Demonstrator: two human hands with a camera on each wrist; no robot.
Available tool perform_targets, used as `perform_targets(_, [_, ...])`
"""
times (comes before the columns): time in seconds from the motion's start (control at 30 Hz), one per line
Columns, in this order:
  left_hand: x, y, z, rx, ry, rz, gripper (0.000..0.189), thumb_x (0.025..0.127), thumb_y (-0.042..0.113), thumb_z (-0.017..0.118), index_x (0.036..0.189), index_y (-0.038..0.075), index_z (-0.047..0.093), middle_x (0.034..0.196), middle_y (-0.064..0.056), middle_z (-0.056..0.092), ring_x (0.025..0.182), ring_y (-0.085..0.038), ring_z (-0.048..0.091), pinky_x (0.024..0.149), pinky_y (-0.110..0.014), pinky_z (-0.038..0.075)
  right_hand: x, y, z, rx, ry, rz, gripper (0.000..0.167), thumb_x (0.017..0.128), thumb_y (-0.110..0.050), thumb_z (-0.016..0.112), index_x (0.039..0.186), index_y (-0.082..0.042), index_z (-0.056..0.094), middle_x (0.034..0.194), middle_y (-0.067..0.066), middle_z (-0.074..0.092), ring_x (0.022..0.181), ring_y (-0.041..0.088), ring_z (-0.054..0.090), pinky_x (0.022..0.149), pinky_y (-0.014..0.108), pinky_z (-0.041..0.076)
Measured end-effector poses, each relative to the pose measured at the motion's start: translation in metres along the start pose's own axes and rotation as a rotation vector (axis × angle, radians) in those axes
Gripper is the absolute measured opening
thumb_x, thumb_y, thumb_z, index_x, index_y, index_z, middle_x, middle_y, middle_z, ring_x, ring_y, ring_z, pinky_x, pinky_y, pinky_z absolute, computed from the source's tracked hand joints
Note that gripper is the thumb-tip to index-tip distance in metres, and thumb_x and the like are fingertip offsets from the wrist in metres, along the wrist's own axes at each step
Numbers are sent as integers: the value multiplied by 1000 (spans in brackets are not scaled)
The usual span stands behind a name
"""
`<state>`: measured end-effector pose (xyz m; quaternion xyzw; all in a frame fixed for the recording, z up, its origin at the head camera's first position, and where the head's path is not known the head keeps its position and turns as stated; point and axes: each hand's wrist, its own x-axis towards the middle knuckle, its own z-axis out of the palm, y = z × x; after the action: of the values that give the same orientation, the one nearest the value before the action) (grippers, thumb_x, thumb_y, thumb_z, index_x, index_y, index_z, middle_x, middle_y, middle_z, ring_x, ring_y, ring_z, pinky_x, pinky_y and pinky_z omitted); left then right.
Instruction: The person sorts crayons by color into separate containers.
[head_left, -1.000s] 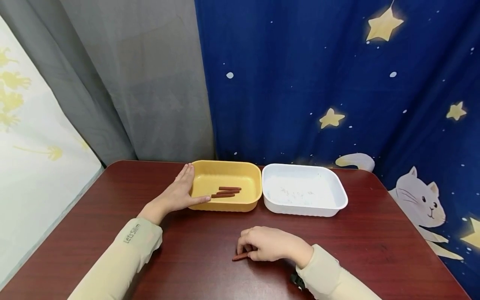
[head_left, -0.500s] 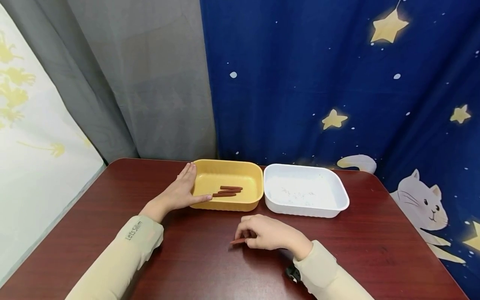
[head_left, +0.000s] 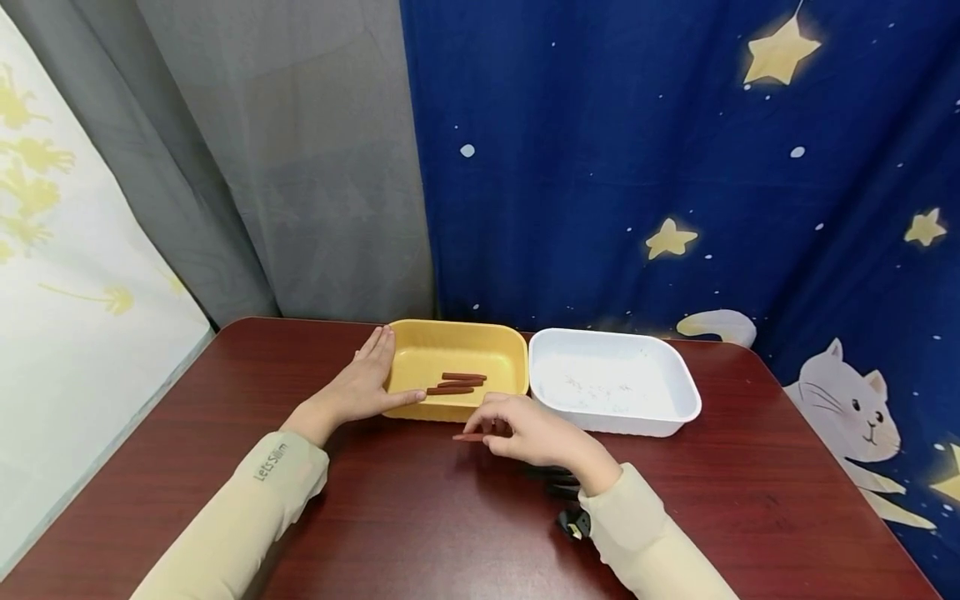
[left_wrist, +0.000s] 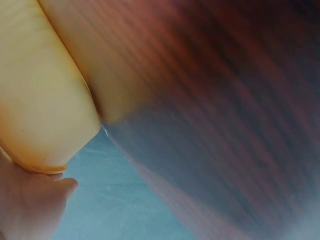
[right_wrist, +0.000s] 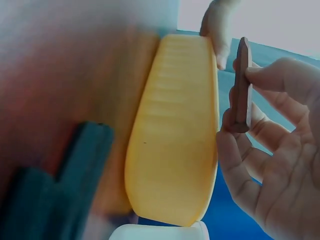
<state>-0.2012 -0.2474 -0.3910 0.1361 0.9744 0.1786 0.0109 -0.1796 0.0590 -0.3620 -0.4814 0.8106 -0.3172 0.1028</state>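
Observation:
My right hand (head_left: 528, 429) pinches a short reddish-brown stick (head_left: 468, 437) between thumb and fingers, just in front of the yellow plastic bin (head_left: 453, 411). In the right wrist view this stick (right_wrist: 242, 92) has flat sides and tapers at one end. My left hand (head_left: 356, 383) rests on the bin's left end, fingers straight along the side and thumb stretched over the front rim. Inside the bin lie several similar brown sticks (head_left: 450, 391) near the front. The left wrist view shows the bin's outer wall (left_wrist: 45, 95) and part of a hand (left_wrist: 32, 205) at its rim.
A white plastic bin (head_left: 615, 422) stands right beside the yellow one, with small specks on its floor. Both are near the back edge of the dark red wooden table (head_left: 405, 517). Behind hang grey and blue star-patterned curtains (head_left: 570, 167). Dark straps show under the right wrist.
My right hand has lifted the stick off the table and carried it away from me, up to the yellow bin's front. The left hand stays on the bin.

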Motion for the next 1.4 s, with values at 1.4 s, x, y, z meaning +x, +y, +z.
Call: perform_targets(1.4, [0,4,0,-4,9,-36,123,82,72,62,156,-8,4,166,-23,0,155,-38,-1,120,-64,16,91,61,-4,39,85,159,23,88,2,68,107,-5,77,104,10,76,80,11,58,71,20,48])
